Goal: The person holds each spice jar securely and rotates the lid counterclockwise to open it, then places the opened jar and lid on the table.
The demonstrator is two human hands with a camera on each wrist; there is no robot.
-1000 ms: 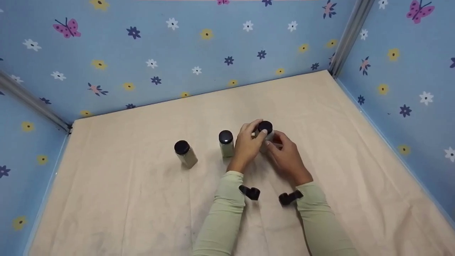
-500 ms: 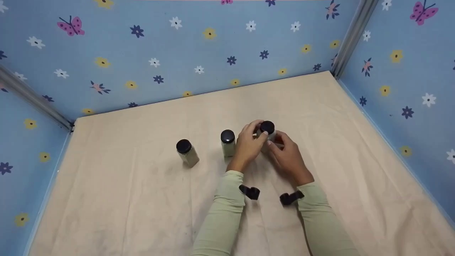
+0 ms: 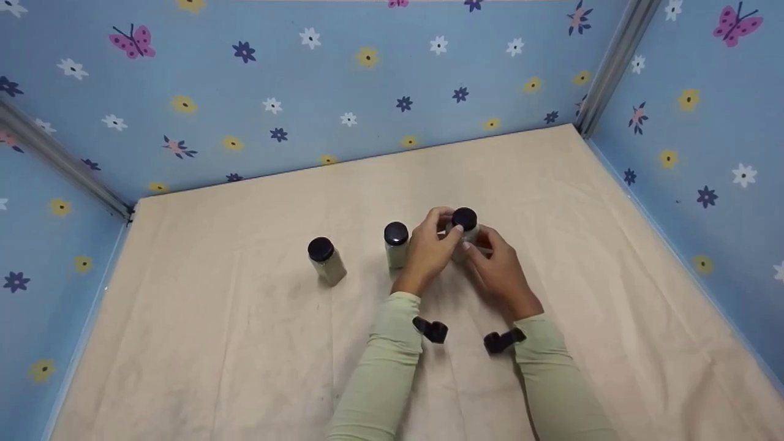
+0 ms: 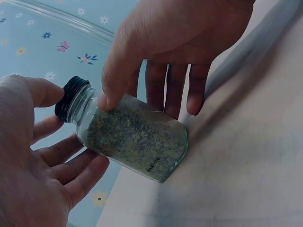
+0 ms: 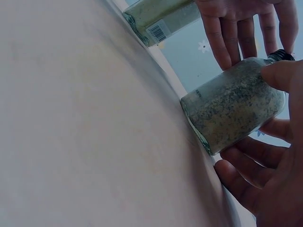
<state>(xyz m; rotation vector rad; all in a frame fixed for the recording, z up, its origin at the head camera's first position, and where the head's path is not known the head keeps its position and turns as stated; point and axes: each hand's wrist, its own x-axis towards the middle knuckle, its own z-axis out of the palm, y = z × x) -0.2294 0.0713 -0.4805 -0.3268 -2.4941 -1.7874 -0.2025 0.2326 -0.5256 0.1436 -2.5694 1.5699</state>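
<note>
Three jars with black caps stand on a beige cloth (image 3: pixel 245 367) bounded by the back panel (image 3: pixel 343 86), left panel (image 3: pixel 37 324) and right panel (image 3: pixel 729 233), all blue and flowered. The held jar (image 4: pixel 137 135), containing speckled flakes, is upright right of the cloth's middle, well apart from the back edge; a broad stretch of cloth runs from it to the right panel. Leftward, room is tighter: the middle jar (image 3: pixel 397 256) is just beside the left hand (image 3: pixel 430 248), partly hidden by it, and the far-left jar (image 3: pixel 331 270) stands beyond, a strip of cloth between them. The left hand pinches the cap (image 3: pixel 464 218) between thumb and finger, its other fingers bent loosely behind the glass. The right hand (image 3: pixel 499 267) grips the body, thumb near the shoulder, fingers around the opposite side, parted by the jar's thickness.
</note>
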